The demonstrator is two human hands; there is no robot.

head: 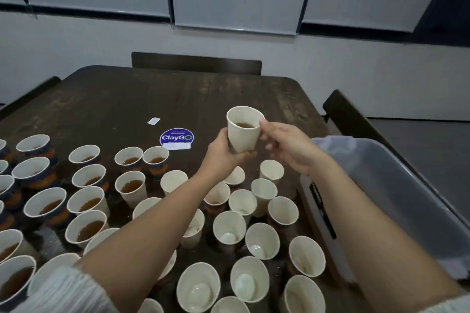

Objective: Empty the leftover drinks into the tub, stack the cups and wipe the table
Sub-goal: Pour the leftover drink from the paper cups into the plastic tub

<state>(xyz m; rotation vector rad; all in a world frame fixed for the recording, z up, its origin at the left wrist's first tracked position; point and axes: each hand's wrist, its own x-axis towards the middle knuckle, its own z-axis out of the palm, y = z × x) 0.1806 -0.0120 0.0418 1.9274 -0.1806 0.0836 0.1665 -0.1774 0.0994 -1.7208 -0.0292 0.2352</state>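
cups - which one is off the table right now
The plain white cup held up above the table, with brown drink in it. The left hand grips its base and the right hand touches its side; every other cup stands on the table.

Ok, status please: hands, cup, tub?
Left hand grips raised cup, drink inside. Right hand at its rim. Tub to the right, path clear.

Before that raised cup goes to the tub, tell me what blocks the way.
Nothing visible does. The left hand grips the cup above the table; the right hand touches its rim, and beyond it lies open air to the tub.
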